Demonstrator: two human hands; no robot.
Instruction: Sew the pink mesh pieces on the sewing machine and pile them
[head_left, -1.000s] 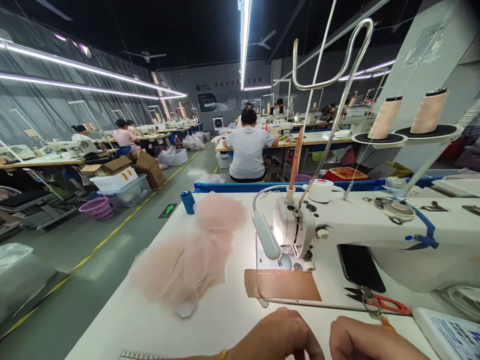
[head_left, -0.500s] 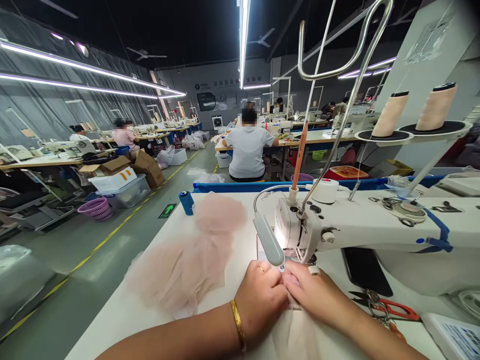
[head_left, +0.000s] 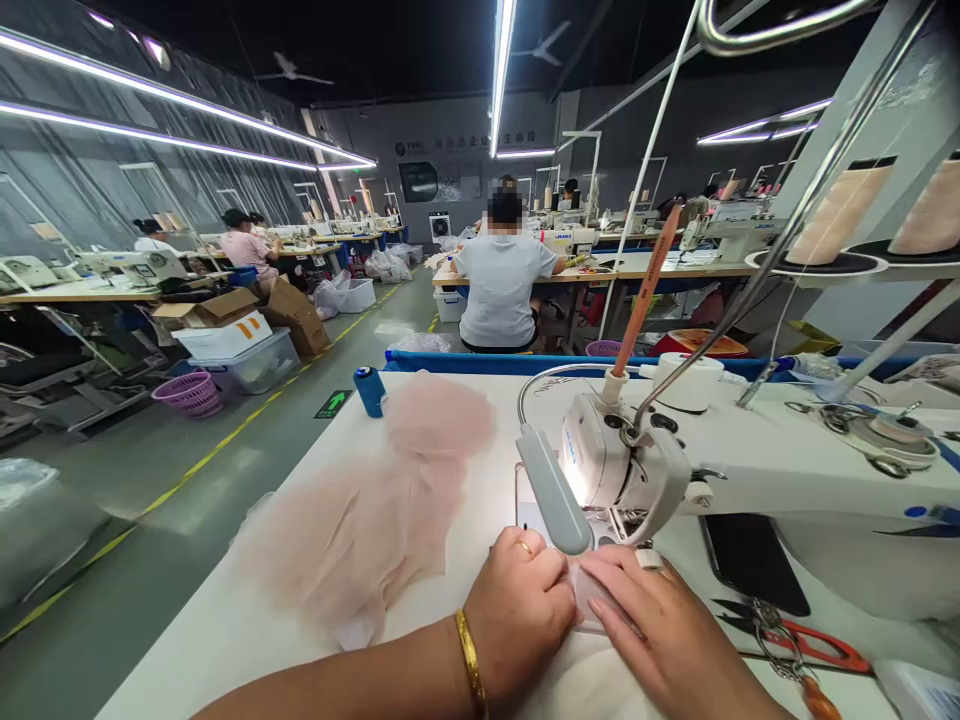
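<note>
My left hand (head_left: 521, 605) rests on the white table with its fingers curled, pinching a pale sheer piece of fabric (head_left: 589, 600) just in front of the sewing machine's needle area (head_left: 626, 520). My right hand (head_left: 656, 630) lies flat with fingers stretched over the same fabric, pressing it down. The white sewing machine (head_left: 750, 470) stands right behind both hands, its lamp lit. A heap of pink tulle (head_left: 375, 520) lies to the left of my left hand.
Red-handled scissors (head_left: 810, 645) and a black phone (head_left: 754, 565) lie at the right under the machine arm. A blue thread spool (head_left: 370, 390) stands at the far table edge. Thread cones (head_left: 840, 210) sit upper right. Seated people work at other tables beyond.
Both hands came up from the near table edge to the needle area with sheer fabric; they now cover the brown patch. The view has moved closer and lower over the machine.
</note>
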